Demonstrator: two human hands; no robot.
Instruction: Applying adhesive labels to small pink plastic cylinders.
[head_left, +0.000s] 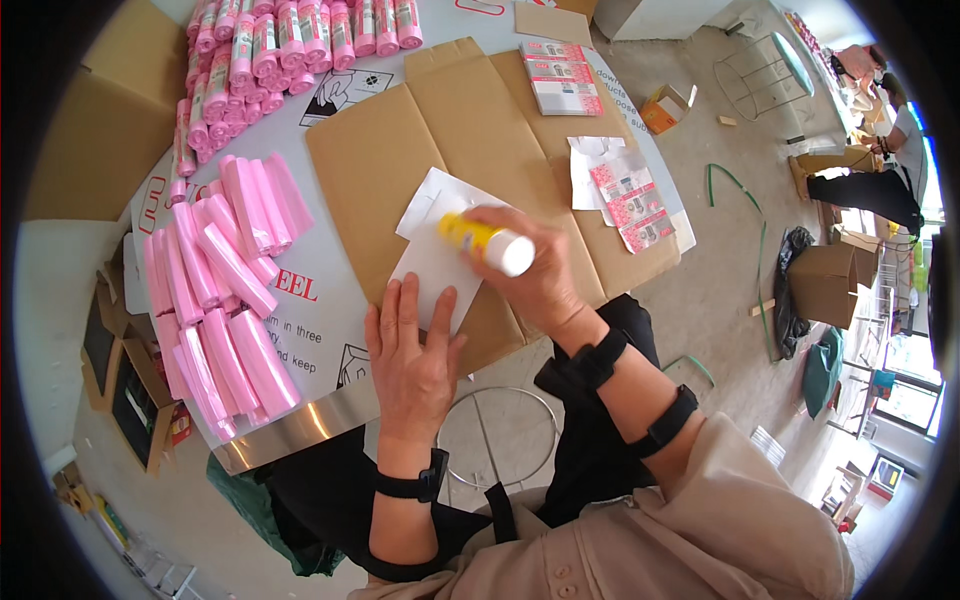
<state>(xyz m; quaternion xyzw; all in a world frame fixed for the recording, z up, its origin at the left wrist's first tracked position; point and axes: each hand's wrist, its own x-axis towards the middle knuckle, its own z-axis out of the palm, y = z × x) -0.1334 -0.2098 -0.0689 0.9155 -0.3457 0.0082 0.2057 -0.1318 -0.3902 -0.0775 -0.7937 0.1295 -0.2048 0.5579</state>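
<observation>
My right hand is wrapped round a yellow glue stick with a white end. Its yellow end is over overlapping white paper slips; I cannot tell whether it touches them. Flat against the lower edge of the paper lies my left hand, fingers stretched out, holding nothing. Beneath the slips is an unfolded brown cardboard sheet. Right of my right hand, printed pink-and-white labels rest partly over white slips.
Unlabelled pink plastic rolls lie on the table's left, with labelled pink rolls piled behind. A label stack sits at the back right. A small orange box and green strap are on the floor. Another person stands far right.
</observation>
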